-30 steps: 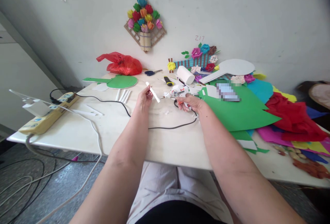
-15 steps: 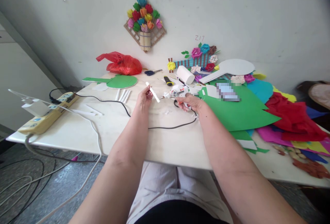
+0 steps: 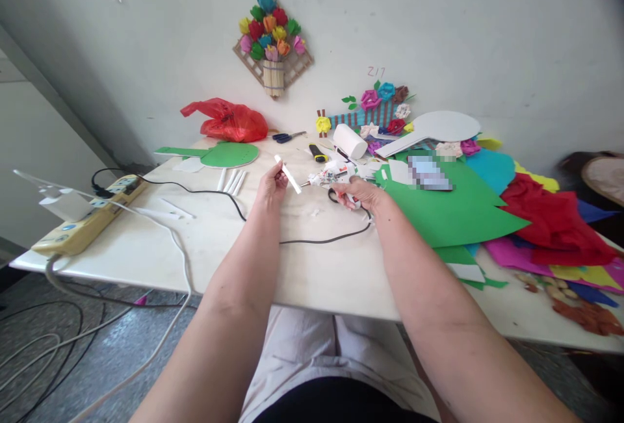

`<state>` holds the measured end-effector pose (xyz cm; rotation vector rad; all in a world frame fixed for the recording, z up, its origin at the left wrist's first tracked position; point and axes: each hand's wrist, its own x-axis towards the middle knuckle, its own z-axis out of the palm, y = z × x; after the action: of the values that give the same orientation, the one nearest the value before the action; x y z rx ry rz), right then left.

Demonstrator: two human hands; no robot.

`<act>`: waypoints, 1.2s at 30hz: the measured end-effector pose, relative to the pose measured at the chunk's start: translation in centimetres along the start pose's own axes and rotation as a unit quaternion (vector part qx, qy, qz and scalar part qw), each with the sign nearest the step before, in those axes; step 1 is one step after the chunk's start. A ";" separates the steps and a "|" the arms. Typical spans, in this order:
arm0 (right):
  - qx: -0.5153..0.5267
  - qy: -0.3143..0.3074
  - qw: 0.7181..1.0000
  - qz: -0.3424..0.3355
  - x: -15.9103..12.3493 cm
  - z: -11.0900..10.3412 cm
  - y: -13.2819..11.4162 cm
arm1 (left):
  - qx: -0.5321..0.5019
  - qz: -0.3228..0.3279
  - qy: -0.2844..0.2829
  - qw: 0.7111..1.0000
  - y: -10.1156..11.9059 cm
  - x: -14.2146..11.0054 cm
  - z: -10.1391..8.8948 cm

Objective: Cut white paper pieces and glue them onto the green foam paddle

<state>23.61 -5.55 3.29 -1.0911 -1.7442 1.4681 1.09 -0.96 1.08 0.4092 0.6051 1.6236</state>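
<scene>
My left hand (image 3: 273, 186) pinches a short white paper stick (image 3: 287, 173), held slanted above the pale table (image 3: 312, 267). My right hand (image 3: 358, 192) is closed round the handle of a white glue gun (image 3: 331, 176), whose metal tip points left and almost meets the lower end of the stick. The gun's black cord (image 3: 331, 238) loops over the table toward the left. Three more white sticks (image 3: 233, 180) lie just left of my left hand.
A yellow power strip (image 3: 88, 218) sits at the table's left edge with cables hanging down. Green, red and other coloured paper (image 3: 458, 205) is piled on the right. At the back lie a red plastic bag (image 3: 227, 121), scissors (image 3: 287, 136), a white roll (image 3: 350, 141) and paper-flower crafts.
</scene>
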 end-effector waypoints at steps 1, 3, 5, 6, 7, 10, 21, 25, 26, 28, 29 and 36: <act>0.002 0.004 1.000 0.001 0.0 0.0 0.0 | 0.000 -0.001 -0.001 1.000 0.0 0.0 0.0; 0.008 0.007 1.000 0.002 0.0 0.0 0.0 | 0.002 -0.003 -0.001 1.000 0.0 -0.1 0.1; 0.015 0.003 1.000 0.000 0.0 0.0 0.0 | 0.003 -0.004 0.000 1.000 0.1 -0.1 0.1; 0.017 -0.001 1.000 -0.002 -0.1 0.0 0.0 | 0.003 -0.004 -0.001 1.000 0.1 -0.1 0.1; 0.020 -0.005 1.000 -0.004 -0.1 0.0 0.1 | 0.003 -0.003 -0.002 1.000 0.1 -0.1 0.1; 0.030 -0.009 1.000 -0.003 0.0 0.0 0.2 | 0.003 0.001 -0.006 1.000 0.0 0.0 0.0; 0.021 -0.027 0.999 -0.018 0.6 -0.4 1.0 | -0.009 0.002 0.004 1.000 0.0 0.2 -0.1; 0.027 -0.023 0.999 -0.018 0.6 -0.4 1.0 | -0.010 0.000 0.001 1.000 0.0 0.3 -0.1; 0.029 -0.024 0.999 -0.018 0.6 -0.4 1.0 | -0.009 0.001 -0.001 1.000 0.0 0.3 -0.1; 0.033 -0.025 0.999 -0.015 0.6 -0.4 1.0 | -0.010 0.003 -0.004 1.000 0.0 0.3 -0.1; 0.034 -0.026 0.999 -0.013 0.6 -0.4 1.0 | -0.010 0.004 -0.003 1.000 0.0 0.3 -0.2; 0.041 -0.023 0.999 -0.010 0.7 -0.4 1.1 | -0.008 0.005 0.003 1.000 0.0 0.3 -0.2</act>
<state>23.87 -4.69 2.25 -1.0016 -1.7068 1.5493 0.95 -0.70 0.90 0.3948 0.5952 1.6388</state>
